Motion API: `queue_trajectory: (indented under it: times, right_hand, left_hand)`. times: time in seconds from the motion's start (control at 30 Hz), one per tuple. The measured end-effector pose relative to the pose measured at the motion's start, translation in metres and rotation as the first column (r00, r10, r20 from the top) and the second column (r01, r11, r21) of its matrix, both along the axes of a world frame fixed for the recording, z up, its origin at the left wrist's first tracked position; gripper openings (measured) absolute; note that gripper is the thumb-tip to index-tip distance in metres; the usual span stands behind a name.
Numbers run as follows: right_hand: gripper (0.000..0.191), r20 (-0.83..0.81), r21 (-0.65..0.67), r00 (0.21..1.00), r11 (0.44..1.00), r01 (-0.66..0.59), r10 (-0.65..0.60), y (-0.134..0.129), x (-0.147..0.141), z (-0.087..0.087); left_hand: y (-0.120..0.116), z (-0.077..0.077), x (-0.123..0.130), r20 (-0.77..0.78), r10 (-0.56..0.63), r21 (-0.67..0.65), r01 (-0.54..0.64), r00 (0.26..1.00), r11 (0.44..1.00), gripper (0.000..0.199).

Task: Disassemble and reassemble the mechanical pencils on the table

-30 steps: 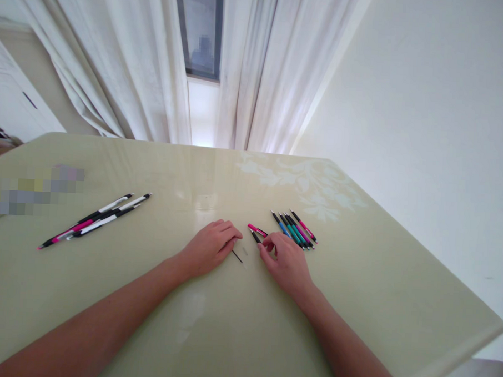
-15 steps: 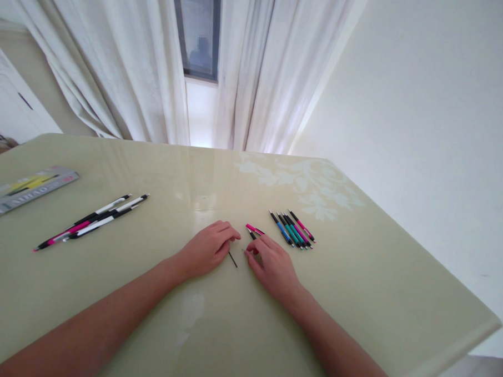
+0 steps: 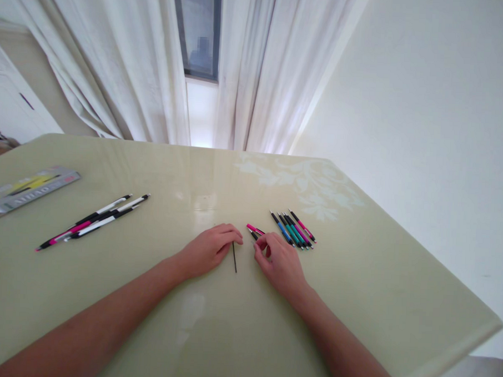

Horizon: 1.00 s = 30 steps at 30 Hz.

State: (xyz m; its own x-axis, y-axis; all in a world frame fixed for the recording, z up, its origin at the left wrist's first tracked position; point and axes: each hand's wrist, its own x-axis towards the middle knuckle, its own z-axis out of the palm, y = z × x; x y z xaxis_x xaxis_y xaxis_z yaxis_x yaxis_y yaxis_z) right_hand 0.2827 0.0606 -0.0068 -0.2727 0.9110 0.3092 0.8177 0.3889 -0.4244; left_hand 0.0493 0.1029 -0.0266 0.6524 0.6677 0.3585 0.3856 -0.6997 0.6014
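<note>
My left hand (image 3: 209,249) rests on the table with its fingers curled over a thin dark stick like a pen refill (image 3: 234,259), whose lower end juts out toward me. To the right, my right hand (image 3: 282,263) has its thumb and index finger bent together; anything between them is too small to make out. Just beyond those fingertips lie a pink pen part (image 3: 252,227) and a black pen part (image 3: 253,234), partly hidden by the hand. Several black-gripped pens (image 3: 293,230) in blue, teal, purple and pink lie side by side past my right hand.
Several longer white, black and pink pens (image 3: 95,220) lie in a loose bundle on the left. Farther left is a grey and yellow pen box (image 3: 32,187). The glossy table (image 3: 212,331) ends at a right edge beside a white wall (image 3: 437,135).
My right hand has drawn slightly right, away from the left one. The thin dark stick at my left fingers has swung to a steeper angle.
</note>
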Motion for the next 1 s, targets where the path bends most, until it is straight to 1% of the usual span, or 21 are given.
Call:
queue_trajectory:
  times: [0.13, 0.23, 0.4, 0.5, 0.57, 0.7, 0.77, 0.83, 0.9, 1.0]
  right_hand:
    - [0.006, -0.015, 0.015, 1.000, 1.000, 0.005, -0.005, -0.001, 0.000, 0.000]
    - [0.006, -0.023, 0.021, 1.000, 1.000, 0.010, -0.010, -0.001, 0.000, 0.001]
    - [0.007, -0.055, 0.046, 0.998, 0.999, 0.010, -0.007, 0.000, 0.000, 0.004]
    - [0.007, -0.106, 0.099, 0.994, 0.995, -0.013, 0.023, -0.001, 0.000, 0.006]
    - [0.007, -0.155, 0.145, 0.987, 0.989, -0.027, 0.050, -0.002, 0.000, 0.007]
    - [0.008, -0.259, 0.229, 0.963, 0.973, -0.017, 0.078, -0.005, -0.001, 0.011]
    - [0.007, -0.302, 0.280, 0.948, 0.960, -0.009, 0.097, -0.008, -0.001, 0.014]
    - [0.006, -0.330, 0.323, 0.934, 0.946, -0.021, 0.134, -0.009, -0.002, 0.014]
    - [0.006, -0.336, 0.335, 0.926, 0.941, -0.056, 0.175, -0.011, -0.004, 0.013]
    - [0.007, -0.318, 0.299, 0.922, 0.946, -0.122, 0.219, -0.010, -0.006, 0.009]
  left_hand:
    - [0.001, 0.001, 0.001, -0.029, -0.007, 0.028, 0.008, 1.000, 1.000, 0.024]
    - [0.000, 0.004, 0.002, -0.073, 0.004, 0.064, 0.001, 0.997, 0.998, 0.023]
    - [0.000, 0.001, 0.004, -0.155, 0.061, 0.163, -0.035, 0.986, 0.986, 0.023]
    - [0.000, -0.004, 0.006, -0.192, 0.128, 0.205, -0.087, 0.973, 0.975, 0.020]
    - [0.000, -0.005, 0.007, -0.193, 0.163, 0.210, -0.122, 0.968, 0.970, 0.018]
    - [0.000, -0.003, 0.008, -0.120, 0.164, 0.151, -0.145, 0.979, 0.978, 0.017]
    - [-0.001, -0.001, 0.007, -0.043, 0.170, 0.082, -0.166, 0.985, 0.983, 0.015]
    - [0.000, 0.002, 0.005, 0.051, 0.181, -0.008, -0.181, 0.982, 0.983, 0.019]
    - [0.002, 0.005, 0.002, 0.133, 0.205, -0.086, -0.195, 0.970, 0.977, 0.026]
    - [0.006, 0.009, -0.003, 0.234, 0.249, -0.143, -0.220, 0.940, 0.965, 0.023]
